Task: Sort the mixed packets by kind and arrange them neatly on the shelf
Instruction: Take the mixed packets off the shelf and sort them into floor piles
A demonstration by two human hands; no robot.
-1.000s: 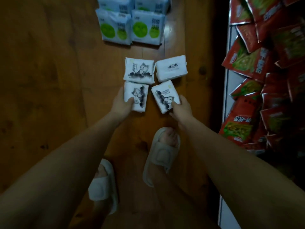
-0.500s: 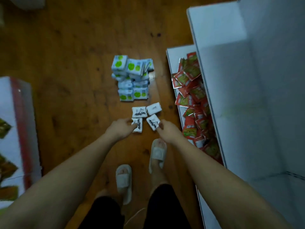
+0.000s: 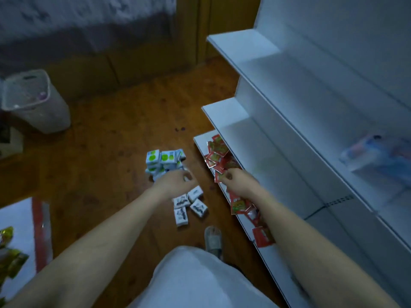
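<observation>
Wooden floorboards (image 3: 106,170), worn and brown, fill the middle of the view, with a white shelf unit (image 3: 295,121) rising along the right side.

On the left hand (image 3: 175,182), the fingers (image 3: 185,174) are loosely curled, hanging in the air above the floor; something pale shows just under them, but I cannot tell whether they hold it or whether it is a packet lying below. On the right hand (image 3: 238,180), the fingers (image 3: 228,176) are curled over the edge of the bottom shelf (image 3: 201,141); a red packet (image 3: 219,177) lies right against them, and whether they pinch it is not clear.

Just below the left hand, four small white packets with dark drawings (image 3: 189,204) lie on the floor in a loose cluster, touching one another. Beyond that hand sits a heap of white packets with green circles (image 3: 163,160), stacked in several layers. Red packets (image 3: 219,152) are strewn in a jumble along the bottom shelf, from its far end to beneath the right forearm.

Further out, a slippered foot (image 3: 213,240) stands on the floor beside the shelf. A pale waste bin (image 3: 33,103) stands at far left, and a white board with a red edge (image 3: 22,227) carrying yellow-green packets (image 3: 9,254) lies at the lower left.
</observation>
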